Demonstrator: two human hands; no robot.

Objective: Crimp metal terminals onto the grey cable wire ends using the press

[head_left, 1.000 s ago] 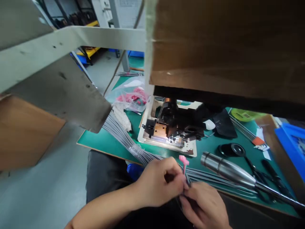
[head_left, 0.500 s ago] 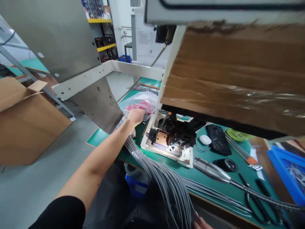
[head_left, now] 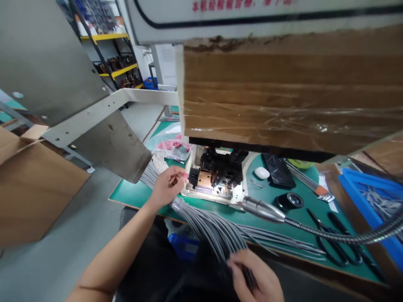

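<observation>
My left hand [head_left: 168, 185] is closed, its fingertips pinched around something small and pink, too small to make out clearly. It hovers over the bundle of grey cables [head_left: 204, 220], just left of the machine's lit metal fixture [head_left: 206, 180]. Behind it lies a clear plastic bag [head_left: 157, 140] of small pink pieces [head_left: 171, 145]. At the lower right, my right hand [head_left: 260, 274] has its fingers wrapped round the near ends of the grey cables. The bundle drapes over the bench edge, bound with clear wrap near its middle.
Overhead hangs a machine housing faced with brown cardboard [head_left: 283, 92]. A metal gooseneck [head_left: 267, 209] crosses the green bench [head_left: 126, 193]. Scissors [head_left: 330, 243], a black cylinder [head_left: 289, 201], a white mouse-shaped object [head_left: 262, 173] and a blue bin [head_left: 355, 188] stand right. A cardboard box [head_left: 40, 188] is left.
My left hand has come back from the bag toward me, now with something pink at its fingertips. My right hand has risen further into view with the cable ends. The view has shifted.
</observation>
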